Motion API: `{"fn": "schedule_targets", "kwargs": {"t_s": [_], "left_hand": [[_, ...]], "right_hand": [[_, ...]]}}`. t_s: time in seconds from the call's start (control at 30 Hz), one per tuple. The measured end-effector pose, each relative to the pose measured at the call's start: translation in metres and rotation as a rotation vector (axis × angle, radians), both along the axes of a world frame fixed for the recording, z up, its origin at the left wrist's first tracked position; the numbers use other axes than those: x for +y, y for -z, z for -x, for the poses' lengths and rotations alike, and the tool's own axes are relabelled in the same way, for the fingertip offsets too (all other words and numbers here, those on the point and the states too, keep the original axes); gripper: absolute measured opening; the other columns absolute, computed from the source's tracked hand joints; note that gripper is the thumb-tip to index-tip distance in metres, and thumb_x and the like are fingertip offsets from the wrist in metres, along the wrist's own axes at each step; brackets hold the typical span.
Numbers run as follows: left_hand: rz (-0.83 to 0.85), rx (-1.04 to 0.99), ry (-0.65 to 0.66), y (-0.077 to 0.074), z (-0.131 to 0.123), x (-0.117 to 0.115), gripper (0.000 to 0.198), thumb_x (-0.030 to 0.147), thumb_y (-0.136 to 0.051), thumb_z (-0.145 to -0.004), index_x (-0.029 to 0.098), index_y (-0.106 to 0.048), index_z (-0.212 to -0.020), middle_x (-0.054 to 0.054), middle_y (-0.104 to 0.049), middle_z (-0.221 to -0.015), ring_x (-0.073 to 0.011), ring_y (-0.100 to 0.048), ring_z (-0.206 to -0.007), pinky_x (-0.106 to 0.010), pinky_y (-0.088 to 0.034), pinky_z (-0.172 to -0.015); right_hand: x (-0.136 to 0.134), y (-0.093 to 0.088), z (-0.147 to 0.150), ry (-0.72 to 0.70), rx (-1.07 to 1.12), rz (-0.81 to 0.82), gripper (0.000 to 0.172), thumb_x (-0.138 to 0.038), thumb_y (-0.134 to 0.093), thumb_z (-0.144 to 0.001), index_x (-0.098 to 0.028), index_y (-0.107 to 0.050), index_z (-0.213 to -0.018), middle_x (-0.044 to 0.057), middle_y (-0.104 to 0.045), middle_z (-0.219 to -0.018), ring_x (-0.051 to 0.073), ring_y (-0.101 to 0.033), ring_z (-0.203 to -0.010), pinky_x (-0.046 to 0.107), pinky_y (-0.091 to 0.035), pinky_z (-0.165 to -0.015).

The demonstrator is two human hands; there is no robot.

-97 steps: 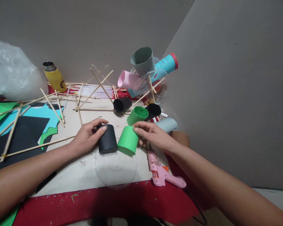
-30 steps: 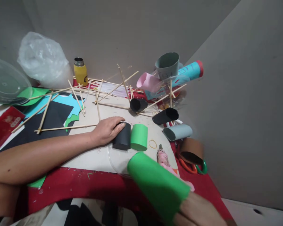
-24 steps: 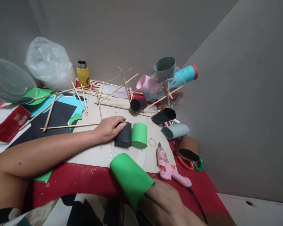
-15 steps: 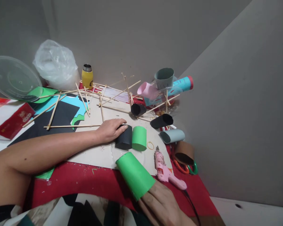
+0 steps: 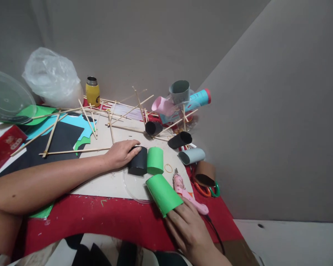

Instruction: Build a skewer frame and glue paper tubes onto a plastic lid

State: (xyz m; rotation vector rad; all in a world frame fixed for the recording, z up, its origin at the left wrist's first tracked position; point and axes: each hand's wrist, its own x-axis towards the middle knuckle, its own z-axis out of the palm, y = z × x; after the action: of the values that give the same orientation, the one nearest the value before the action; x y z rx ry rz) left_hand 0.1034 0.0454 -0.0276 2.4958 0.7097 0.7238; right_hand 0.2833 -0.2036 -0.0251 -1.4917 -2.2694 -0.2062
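My left hand [image 5: 123, 153] rests around the black paper tube [image 5: 138, 161], its thumb along the upper edge. Close beside that tube, on the right, stands a green paper tube [image 5: 155, 161]. My right hand [image 5: 188, 229] carries a second green paper tube [image 5: 164, 195], with its fingers pushed into the near end and their tips hidden inside. This tube is tilted, its far end just in front of the standing green one. A clear round plastic lid [image 5: 133, 190] lies partly under the tubes. The pink glue gun [image 5: 188, 195] lies right beside my right hand.
Pale board [image 5: 97, 181] covers part of the red cloth [image 5: 94, 218]. Thin wooden sticks [image 5: 77, 150] form frames at the left and back. More paper tubes, including a brown one [image 5: 205, 173], line the right side near scissors [image 5: 215, 189]. A yellow bottle [image 5: 92, 92] stands behind.
My right hand has moved forward with its green tube, bringing it nearer the standing green tube. My left hand stays on the black tube. The whole view has shifted slightly.
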Motion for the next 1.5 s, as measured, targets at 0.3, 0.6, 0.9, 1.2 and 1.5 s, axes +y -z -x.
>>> {"fn": "schedule_targets", "kwargs": {"t_s": [0.3,0.6,0.9,1.2,1.5], "left_hand": [[-0.008,0.016,-0.002,-0.001,0.001,0.002,0.044,0.046,-0.032,-0.097,0.019,-0.058,-0.119,-0.009,-0.069,-0.113,-0.0234,-0.064,-0.104,-0.037,-0.049,-0.088],[-0.023,0.011,0.002,-0.002,0.001,0.002,0.042,0.045,-0.033,-0.097,0.020,-0.058,-0.120,-0.008,-0.069,-0.114,-0.0229,-0.064,-0.104,-0.038,-0.050,-0.088],[-0.037,0.021,-0.020,-0.002,0.001,0.003,0.046,0.048,-0.032,-0.097,0.020,-0.059,-0.120,-0.009,-0.069,-0.114,-0.0238,-0.064,-0.106,-0.037,-0.050,-0.088],[-0.054,0.027,-0.013,-0.002,0.002,0.003,0.045,0.048,-0.032,-0.097,0.020,-0.058,-0.120,-0.008,-0.069,-0.114,-0.0230,-0.064,-0.105,-0.036,-0.050,-0.087],[-0.035,0.048,-0.008,-0.002,0.003,0.003,0.047,0.048,-0.030,-0.097,0.018,-0.058,-0.121,-0.009,-0.068,-0.116,-0.0235,-0.063,-0.108,-0.035,-0.048,-0.090]], "right_hand": [[0.004,0.001,-0.002,0.064,-0.109,0.007,0.035,-0.011,-0.051,-0.087,-0.019,-0.063,-0.119,0.009,-0.068,-0.116,0.028,-0.057,-0.112,0.055,-0.040,-0.101],[0.011,0.003,-0.005,0.106,-0.145,0.057,0.030,-0.013,-0.052,-0.088,-0.021,-0.066,-0.114,0.009,-0.067,-0.118,0.032,-0.050,-0.120,0.058,-0.034,-0.102],[0.008,-0.020,-0.007,0.085,-0.155,0.101,0.028,-0.015,-0.050,-0.092,-0.021,-0.066,-0.115,0.007,-0.071,-0.110,0.029,-0.057,-0.112,0.053,-0.040,-0.099],[0.003,-0.028,-0.006,0.109,-0.114,0.067,0.024,-0.014,-0.049,-0.093,-0.018,-0.066,-0.109,0.008,-0.071,-0.106,0.025,-0.061,-0.102,0.047,-0.040,-0.096],[0.011,-0.009,-0.008,0.158,-0.123,0.017,0.019,-0.018,-0.050,-0.093,-0.016,-0.066,-0.103,0.009,-0.071,-0.101,0.028,-0.057,-0.101,0.045,-0.037,-0.092]]}}
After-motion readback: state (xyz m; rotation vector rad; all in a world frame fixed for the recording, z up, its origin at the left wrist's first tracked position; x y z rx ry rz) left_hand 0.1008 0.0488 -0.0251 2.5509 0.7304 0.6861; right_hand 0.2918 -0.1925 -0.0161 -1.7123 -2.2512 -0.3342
